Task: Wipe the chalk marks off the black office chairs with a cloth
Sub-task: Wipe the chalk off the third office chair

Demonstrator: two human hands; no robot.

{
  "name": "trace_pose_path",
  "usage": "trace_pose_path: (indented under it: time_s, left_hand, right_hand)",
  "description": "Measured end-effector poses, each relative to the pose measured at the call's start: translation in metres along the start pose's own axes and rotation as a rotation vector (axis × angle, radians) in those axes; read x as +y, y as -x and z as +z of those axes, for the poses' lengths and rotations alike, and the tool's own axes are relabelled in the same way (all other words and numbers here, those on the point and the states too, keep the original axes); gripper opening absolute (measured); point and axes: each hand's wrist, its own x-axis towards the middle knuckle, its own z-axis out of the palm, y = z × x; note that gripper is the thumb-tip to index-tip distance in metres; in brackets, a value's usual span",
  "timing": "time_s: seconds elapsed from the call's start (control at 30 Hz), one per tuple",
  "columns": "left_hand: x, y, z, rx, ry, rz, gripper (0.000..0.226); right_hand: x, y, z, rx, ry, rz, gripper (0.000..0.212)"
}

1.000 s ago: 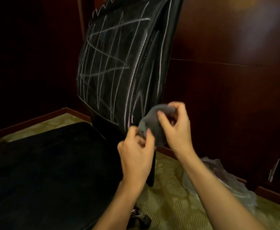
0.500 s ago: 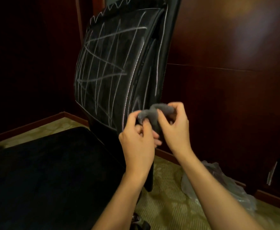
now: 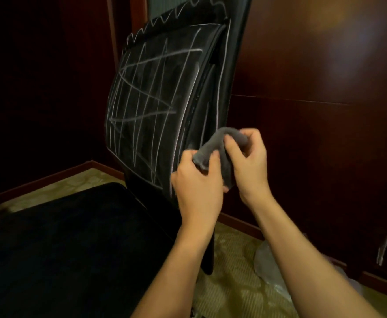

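Note:
A black office chair stands in front of me, its backrest (image 3: 151, 106) covered in white chalk lines and zigzags, with more strokes down its right side edge (image 3: 222, 88). Its dark seat (image 3: 68, 244) fills the lower left. A bunched grey cloth (image 3: 213, 152) is held between both hands just right of the backrest's lower edge. My left hand (image 3: 197, 187) pinches the cloth's lower part. My right hand (image 3: 247, 161) grips its upper fold with curled fingers.
Dark wood panelled walls (image 3: 314, 111) enclose the corner behind and right of the chair. A patterned green carpet (image 3: 233, 283) covers the floor. A crumpled clear plastic bag (image 3: 270, 267) lies on the carpet under my right forearm. A metal cabinet handle (image 3: 382, 251) shows at right.
Both hands have kept working the cloth, which is now stretched into a longer fold between them. The view has tilted down a little, so the backrest sits lower in frame.

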Motion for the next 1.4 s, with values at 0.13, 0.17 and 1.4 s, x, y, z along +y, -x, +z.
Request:
trace_pose_path:
  time_s: [0.13,0.17,1.4]
  left_hand:
    - [-0.035,0.031,-0.004,-0.016,-0.098,-0.049,0.021]
    - [-0.036,0.035,-0.005,-0.010,-0.094,-0.038,0.019]
    - [0.023,0.007,-0.007,-0.029,0.058,-0.128,0.018]
  right_hand:
    - [0.031,0.044,-0.014,-0.037,0.021,0.094,0.011]
    - [0.033,0.048,-0.015,-0.046,0.029,0.104,0.011]
    - [-0.020,-0.029,0.003,-0.049,0.409,-0.154,0.029]
